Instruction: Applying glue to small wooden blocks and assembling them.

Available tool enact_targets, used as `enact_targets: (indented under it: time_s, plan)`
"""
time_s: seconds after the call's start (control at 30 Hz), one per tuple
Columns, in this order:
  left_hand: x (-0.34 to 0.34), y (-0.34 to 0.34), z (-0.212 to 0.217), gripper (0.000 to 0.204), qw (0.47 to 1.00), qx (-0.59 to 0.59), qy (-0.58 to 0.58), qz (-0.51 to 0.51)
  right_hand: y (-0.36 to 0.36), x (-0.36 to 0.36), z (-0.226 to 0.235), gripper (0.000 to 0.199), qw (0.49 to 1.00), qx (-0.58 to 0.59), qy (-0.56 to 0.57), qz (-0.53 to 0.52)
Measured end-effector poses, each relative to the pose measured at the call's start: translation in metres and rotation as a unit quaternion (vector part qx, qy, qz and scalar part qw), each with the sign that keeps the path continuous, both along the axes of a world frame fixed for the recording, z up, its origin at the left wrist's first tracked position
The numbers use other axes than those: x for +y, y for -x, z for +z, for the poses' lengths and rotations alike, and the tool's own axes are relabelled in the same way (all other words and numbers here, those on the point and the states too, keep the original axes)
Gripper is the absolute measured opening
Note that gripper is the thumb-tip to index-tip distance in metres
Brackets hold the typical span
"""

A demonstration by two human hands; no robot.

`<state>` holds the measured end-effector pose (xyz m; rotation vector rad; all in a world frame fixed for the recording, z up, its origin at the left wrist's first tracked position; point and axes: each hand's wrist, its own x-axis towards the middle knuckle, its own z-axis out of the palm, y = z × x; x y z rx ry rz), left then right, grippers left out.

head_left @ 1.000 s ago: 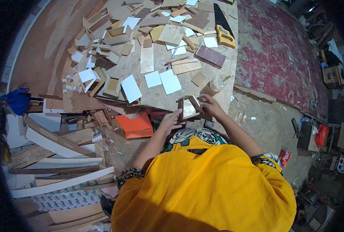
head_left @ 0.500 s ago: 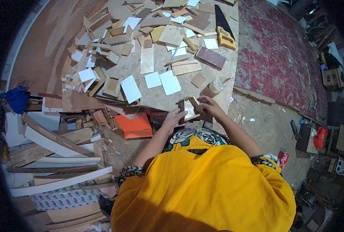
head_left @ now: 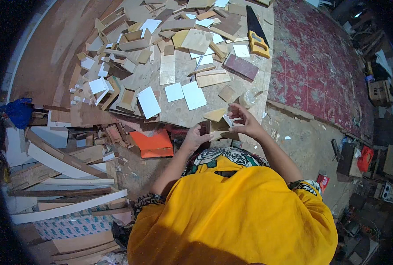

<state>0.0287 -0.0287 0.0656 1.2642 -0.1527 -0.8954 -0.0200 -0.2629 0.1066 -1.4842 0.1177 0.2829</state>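
A small assembled piece of thin wooden boards (head_left: 217, 123) is held between both hands at the near edge of a workbench (head_left: 179, 117). My left hand (head_left: 195, 138) grips its lower left side. My right hand (head_left: 242, 121) holds its right side, with the fingers pinching a small white piece against it. Both forearms come up from my yellow garment below.
The workbench is littered with wood offcuts and white square panels (head_left: 193, 95). A yellow-handled handsaw (head_left: 257, 33) lies at the far right. An orange sheet (head_left: 152, 143) lies below the bench edge. Long planks (head_left: 64, 194) are stacked at left. A red patterned floor (head_left: 320, 57) lies at right.
Both hands have shifted a little with the wooden piece; my right hand has come up along its right side and now pinches a small white piece there.
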Motion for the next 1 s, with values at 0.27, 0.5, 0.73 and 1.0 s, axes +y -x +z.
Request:
enact_targets:
  time_s: [0.27, 0.5, 0.73, 1.0]
  plan:
    - [-0.003, -0.001, 0.015, 0.048, 0.998, -0.042, -0.012, -0.043, -0.001, -0.001, 0.028, 0.082, 0.996, -0.069, 0.041, 0.024]
    - [-0.002, -0.004, 0.025, 0.051, 0.996, -0.078, -0.012, -0.045, -0.002, -0.002, 0.043, 0.084, 0.992, -0.111, 0.051, 0.03]
    - [-0.006, -0.004, 0.032, 0.048, 0.998, -0.046, 0.005, -0.048, -0.004, -0.001, 0.031, 0.085, 0.996, -0.086, 0.035, -0.001]
    - [0.001, -0.003, 0.012, 0.047, 1.0, -0.009, 0.008, -0.019, -0.023, 0.003, 0.002, 0.087, 0.997, -0.007, -0.062, 0.047]
